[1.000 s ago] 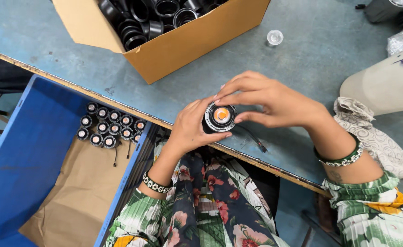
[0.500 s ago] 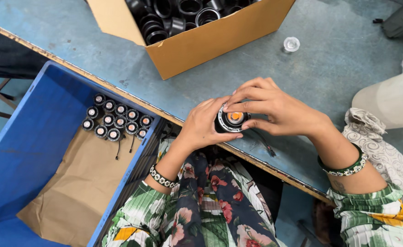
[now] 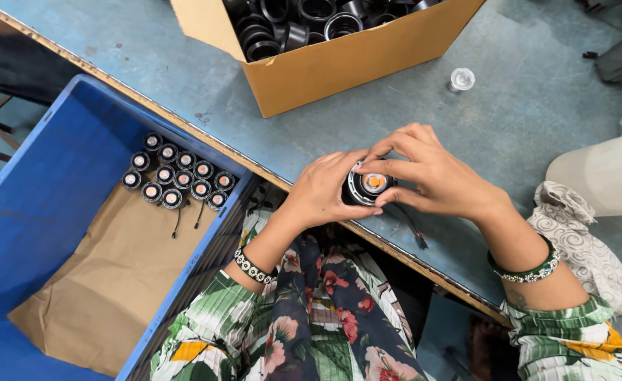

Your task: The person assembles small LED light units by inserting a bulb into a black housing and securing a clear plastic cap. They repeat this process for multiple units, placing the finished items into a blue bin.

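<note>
Head view: both hands meet at the near edge of the blue-grey table (image 3: 134, 63), closed around a small round black lamp unit (image 3: 367, 185) with an orange centre. The left hand (image 3: 321, 192) cups it from the side — fingers curled under — while the right hand (image 3: 434, 173) pinches its rim with thumb and fingertips. Thin black wires (image 3: 409, 224) trail from it. A blue crate (image 3: 64, 183) beside the table holds a cluster of similar units (image 3: 177, 176); a cardboard box (image 3: 325, 67) of black rings stands beyond.

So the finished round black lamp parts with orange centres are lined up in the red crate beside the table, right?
Not quite: the head view shows the crate is blue, not red. The round black lamp parts with orange centres are indeed lined up in it, beside the table.
</note>
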